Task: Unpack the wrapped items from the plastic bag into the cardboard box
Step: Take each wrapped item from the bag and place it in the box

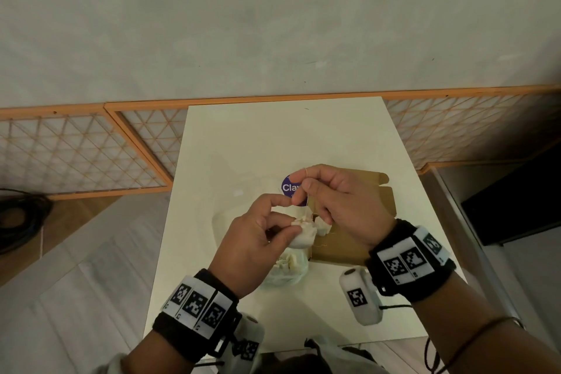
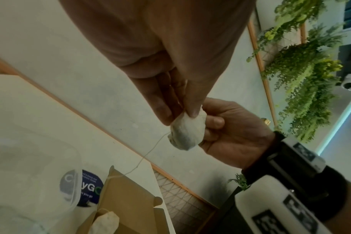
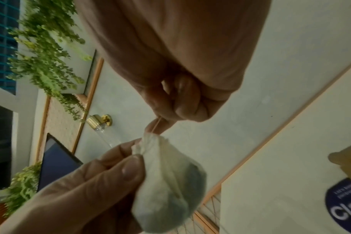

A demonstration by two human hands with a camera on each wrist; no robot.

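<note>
A small white wrapped bundle [image 1: 303, 238] hangs in the air over the table, close to the cardboard box [image 1: 349, 249]. My left hand [image 1: 283, 218] pinches its gathered neck [image 3: 148, 145] between thumb and fingers. My right hand [image 1: 303, 188] is just above and pinches a thin thread [image 1: 307, 206] that runs up from the bundle. In the left wrist view the thread's loose end [image 2: 146, 156] trails down toward the box [image 2: 130, 197]. Another wrapped item [image 2: 106, 221] lies in the box. The crumpled plastic bag [image 1: 285, 270] sits under my left hand with more wrapped items inside.
A clear plastic container [image 2: 30, 166] with a purple round sticker [image 1: 290, 187] stands left of the box on the white table [image 1: 273, 136]. Orange-framed lattice screens [image 1: 76, 152] lean along the wall. A black cable [image 1: 18, 215] lies on the floor at left.
</note>
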